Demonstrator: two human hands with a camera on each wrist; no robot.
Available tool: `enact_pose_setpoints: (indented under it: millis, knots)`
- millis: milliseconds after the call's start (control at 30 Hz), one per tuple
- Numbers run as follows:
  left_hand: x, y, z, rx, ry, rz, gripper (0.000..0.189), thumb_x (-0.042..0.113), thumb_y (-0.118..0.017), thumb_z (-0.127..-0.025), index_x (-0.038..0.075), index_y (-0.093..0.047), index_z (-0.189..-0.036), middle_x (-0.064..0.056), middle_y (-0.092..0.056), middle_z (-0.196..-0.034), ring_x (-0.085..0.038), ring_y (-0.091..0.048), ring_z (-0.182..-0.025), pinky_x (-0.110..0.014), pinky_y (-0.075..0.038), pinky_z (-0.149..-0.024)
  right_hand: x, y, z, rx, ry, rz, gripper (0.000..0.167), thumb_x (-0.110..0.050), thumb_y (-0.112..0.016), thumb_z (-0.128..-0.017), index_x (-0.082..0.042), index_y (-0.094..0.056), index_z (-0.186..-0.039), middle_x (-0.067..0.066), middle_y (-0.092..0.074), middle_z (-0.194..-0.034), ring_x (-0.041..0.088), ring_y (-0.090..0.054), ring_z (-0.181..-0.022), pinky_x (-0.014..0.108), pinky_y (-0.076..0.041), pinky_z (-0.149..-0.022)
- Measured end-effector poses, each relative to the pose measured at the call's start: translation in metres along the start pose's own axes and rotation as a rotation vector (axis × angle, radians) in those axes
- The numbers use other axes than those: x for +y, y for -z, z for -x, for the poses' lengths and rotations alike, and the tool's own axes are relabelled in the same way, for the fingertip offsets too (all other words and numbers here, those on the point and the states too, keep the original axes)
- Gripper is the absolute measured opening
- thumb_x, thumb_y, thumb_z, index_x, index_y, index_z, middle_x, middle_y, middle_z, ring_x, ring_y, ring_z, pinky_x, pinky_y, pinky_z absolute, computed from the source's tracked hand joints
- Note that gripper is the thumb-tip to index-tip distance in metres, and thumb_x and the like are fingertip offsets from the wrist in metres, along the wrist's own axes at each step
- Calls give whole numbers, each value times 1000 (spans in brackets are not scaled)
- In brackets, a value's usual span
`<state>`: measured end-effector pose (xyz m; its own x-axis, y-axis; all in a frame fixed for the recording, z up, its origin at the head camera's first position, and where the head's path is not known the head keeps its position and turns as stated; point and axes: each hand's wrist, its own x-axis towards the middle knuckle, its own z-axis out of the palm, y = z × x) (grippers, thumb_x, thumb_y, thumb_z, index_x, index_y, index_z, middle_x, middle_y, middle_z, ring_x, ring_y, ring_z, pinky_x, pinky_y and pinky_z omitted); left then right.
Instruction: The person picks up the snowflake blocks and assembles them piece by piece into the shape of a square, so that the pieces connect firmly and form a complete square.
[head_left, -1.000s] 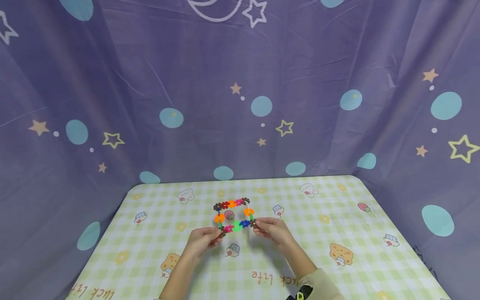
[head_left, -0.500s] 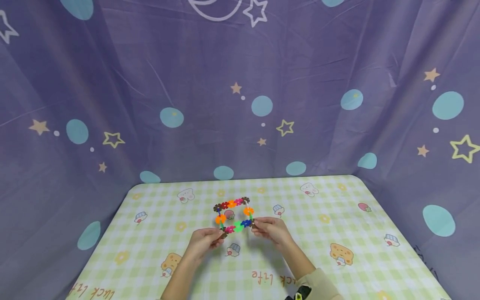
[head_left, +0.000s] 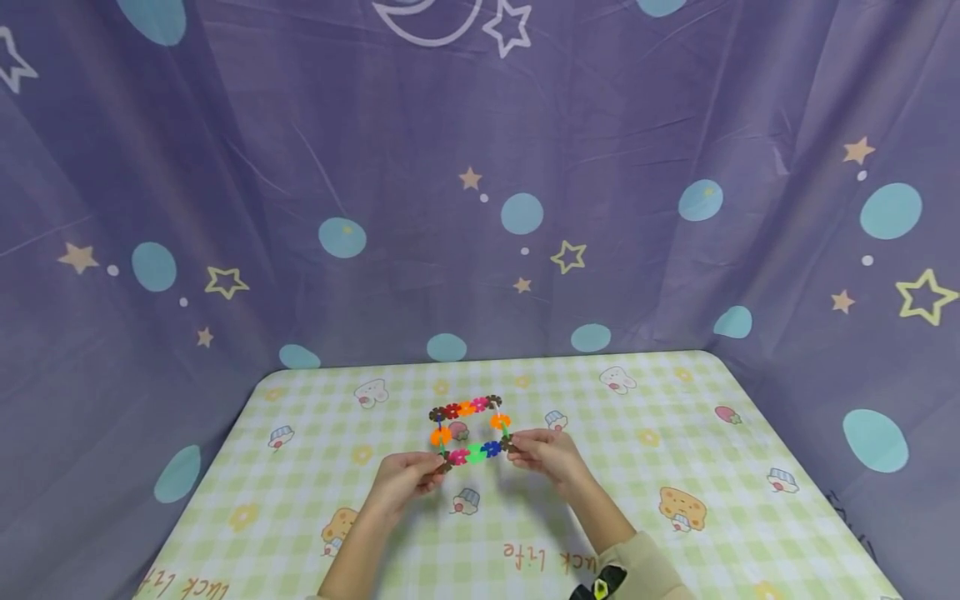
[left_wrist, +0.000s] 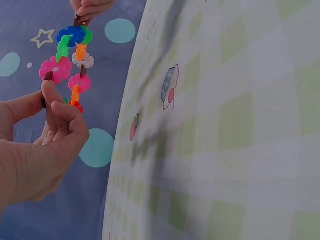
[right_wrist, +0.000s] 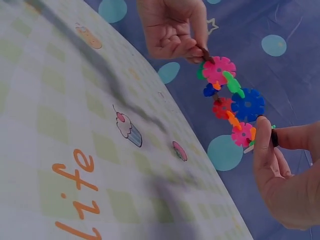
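Between the two hands hangs a frame of linked snowflake discs (head_left: 475,454), a four-sided ring in brown, red, orange, pink, green, blue and white. My left hand (head_left: 405,482) pinches the brown disc at its near left corner between thumb and fingers. At the near right corner, my right hand (head_left: 551,458) grips another brown disc the same way. In the left wrist view the pink disc (left_wrist: 56,70) sits just beyond the left fingertips. A blue disc (right_wrist: 248,104) lies beside the right fingertips in the right wrist view. The ring is held up off the table, its far side tilted away.
The table (head_left: 600,500) has a green-and-white checked cover printed with cartoon figures and lettering. Behind it hangs a purple curtain (head_left: 420,167) with stars and blue ovals. A dark watch-like band (head_left: 600,583) shows by the right sleeve.
The hands and the disc ring have shifted only slightly, with the right corner raised a touch. Both hands keep their hold, and the view has moved a little.
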<state>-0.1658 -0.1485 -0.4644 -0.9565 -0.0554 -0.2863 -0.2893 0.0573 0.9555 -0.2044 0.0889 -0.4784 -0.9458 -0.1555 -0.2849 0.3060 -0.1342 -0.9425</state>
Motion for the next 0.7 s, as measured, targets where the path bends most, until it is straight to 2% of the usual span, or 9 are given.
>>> enact_pose_setpoints:
  millis: [300,700]
  knots:
    - [-5,1,-5,10,-13,-10,24,9,-65,-89,-11,-66,-101,-7,-72,-76,-9,-63,-64,-23,-54,-62,2,-3,2,22,15,27,29,-4,-63,-89,15,-60,-111,11,-74,-82,9,-69,-64,22,-59,-64]
    - [-2,0,-5,7,-15,-16,24,11,-66,-88,-9,-67,-101,-7,-72,-78,-10,-62,-65,-19,-51,-59,2,-1,1,47,20,31,29,-6,-64,-90,13,-61,-111,19,-74,-88,11,-69,-64,23,-59,-63]
